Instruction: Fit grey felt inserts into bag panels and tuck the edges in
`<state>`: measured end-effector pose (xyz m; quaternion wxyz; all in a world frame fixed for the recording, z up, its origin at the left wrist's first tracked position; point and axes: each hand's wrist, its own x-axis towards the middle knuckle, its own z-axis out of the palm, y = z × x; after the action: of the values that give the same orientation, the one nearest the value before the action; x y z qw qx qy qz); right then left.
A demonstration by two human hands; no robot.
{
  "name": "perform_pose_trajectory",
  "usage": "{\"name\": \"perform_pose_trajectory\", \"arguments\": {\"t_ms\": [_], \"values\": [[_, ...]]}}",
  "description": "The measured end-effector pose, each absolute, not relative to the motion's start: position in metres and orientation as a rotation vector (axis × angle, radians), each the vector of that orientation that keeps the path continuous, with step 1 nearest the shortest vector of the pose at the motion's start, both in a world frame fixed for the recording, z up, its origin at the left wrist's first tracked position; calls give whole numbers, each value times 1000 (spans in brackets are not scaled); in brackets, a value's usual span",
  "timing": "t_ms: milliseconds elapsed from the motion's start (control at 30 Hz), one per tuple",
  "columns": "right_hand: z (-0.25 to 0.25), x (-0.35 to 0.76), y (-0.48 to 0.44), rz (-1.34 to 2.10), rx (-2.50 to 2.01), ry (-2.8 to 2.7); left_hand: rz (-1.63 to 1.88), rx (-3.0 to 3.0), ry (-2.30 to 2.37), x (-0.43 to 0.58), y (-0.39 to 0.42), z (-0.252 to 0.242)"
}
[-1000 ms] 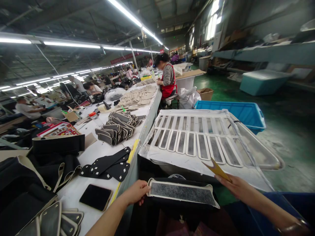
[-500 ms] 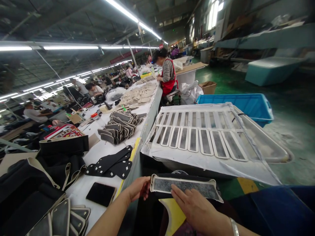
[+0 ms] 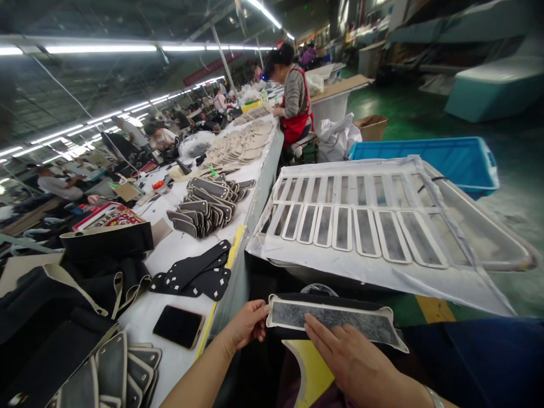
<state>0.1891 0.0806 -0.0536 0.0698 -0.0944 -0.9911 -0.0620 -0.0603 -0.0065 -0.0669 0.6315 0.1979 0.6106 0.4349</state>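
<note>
A long grey panel with a raised cream rim (image 3: 284,313) lies across my lap area, over dark material. At its left end, my left hand (image 3: 250,323) pinches the rim between thumb and fingers. My right hand (image 3: 351,354) rests on the panel's grey face, its fingers stretched out and flat. Below the panel, a yellow curved piece (image 3: 317,368) shows beside my right hand. To the left on the table are a phone (image 3: 178,326) and black shaped pieces with white marks (image 3: 193,273).
A white cloth-covered rack (image 3: 280,243) holding a row of grey framed panels (image 3: 366,232) stands ahead. Piled dark padded strips (image 3: 208,207) lie on the white table (image 3: 164,269). Behind the rack is a blue bin (image 3: 429,150). A co-worker in a red apron (image 3: 297,99) sits further along.
The view has shifted slightly, so the panel and both hands sit a little further right in it. My grip on the panel's left end and my flat right hand look the same.
</note>
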Motion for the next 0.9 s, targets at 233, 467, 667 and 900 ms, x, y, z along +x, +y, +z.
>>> {"name": "perform_pose_trajectory", "arguments": {"t_ms": [233, 467, 667, 900], "values": [[-55, 188, 82, -150, -289, -2991, 927, 543, 1476, -61, -8, -69], [-51, 184, 82, -135, -301, -2982, 596, 716, 1525, -79, 2, -43], [-52, 187, 82, -116, -287, -2984, 484, 796, 1601, -76, 4, -30], [-53, 191, 81, -108, -303, -2948, 387, 861, 1779, -61, 19, -9]]}}
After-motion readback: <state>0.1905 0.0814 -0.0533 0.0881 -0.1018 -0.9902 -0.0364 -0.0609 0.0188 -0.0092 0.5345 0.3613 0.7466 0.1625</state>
